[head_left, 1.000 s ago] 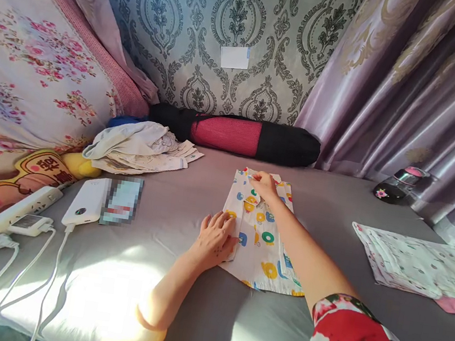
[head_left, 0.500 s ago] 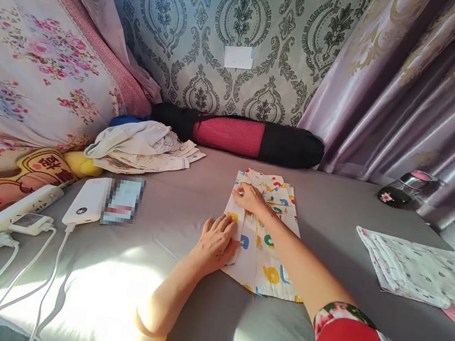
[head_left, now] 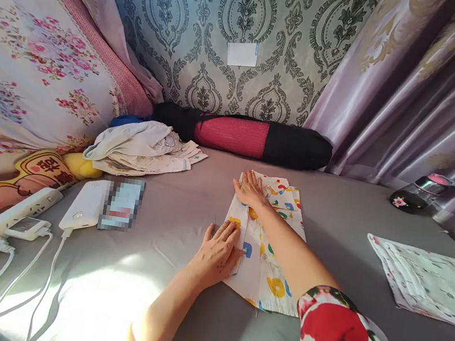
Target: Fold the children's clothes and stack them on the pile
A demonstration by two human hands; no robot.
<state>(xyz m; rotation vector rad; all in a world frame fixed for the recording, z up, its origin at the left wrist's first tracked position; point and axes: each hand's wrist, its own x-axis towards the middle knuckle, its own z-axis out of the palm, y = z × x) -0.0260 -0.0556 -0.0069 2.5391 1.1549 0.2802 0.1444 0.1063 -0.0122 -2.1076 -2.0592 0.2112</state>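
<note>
My left hand (head_left: 219, 252) and right hand (head_left: 251, 190) lie flat, grip released, on one printed garment (head_left: 254, 277); one pink-topped glass pot (head_left: 413, 199), contents unclear.

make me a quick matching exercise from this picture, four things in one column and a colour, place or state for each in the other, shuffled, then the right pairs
Things:
1. printed cloth
2. long bag
3. jar
4. power bank

Descriptions:
A. dark below, pink on top
B. white, with a cable plugged into one end
C. lying under the left hand and the right hand
D. black with a red panel

Right pairs: 1-C, 2-D, 3-A, 4-B
</note>
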